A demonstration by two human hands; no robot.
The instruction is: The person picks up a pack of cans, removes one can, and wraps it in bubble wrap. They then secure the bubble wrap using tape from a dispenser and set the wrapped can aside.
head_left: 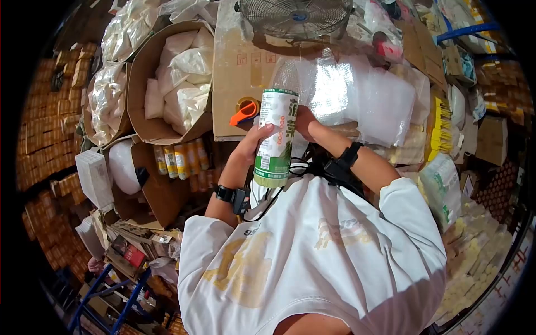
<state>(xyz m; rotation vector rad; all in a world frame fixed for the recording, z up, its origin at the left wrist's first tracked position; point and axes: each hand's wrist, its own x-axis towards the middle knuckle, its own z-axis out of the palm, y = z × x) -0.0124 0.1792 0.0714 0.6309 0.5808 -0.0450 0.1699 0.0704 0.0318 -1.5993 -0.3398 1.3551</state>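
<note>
A tall cylindrical container [272,134] with a green and white label printed "coconut" stands out in front of my chest, its ridged pale green end towards me. Fingers of my left hand [255,142] wrap its left side. On the far right side, my right hand [305,124] is curled against it, with its fingertips partly hidden behind the container. Clear bubble wrap [286,72] lies just beyond its far end. Left of the container, an orange tape dispenser [244,113] with a roll of brown tape rests on the cardboard [231,67].
A fan [296,17] stands at the far edge. Stacked bubble wrap sheets [379,100] lie to the right, near a yellow comb-like item [440,128]. On the left are a carton of white bags [181,78] and several orange-yellow bottles [181,159]. Blue shelf bars [106,293] are lower left.
</note>
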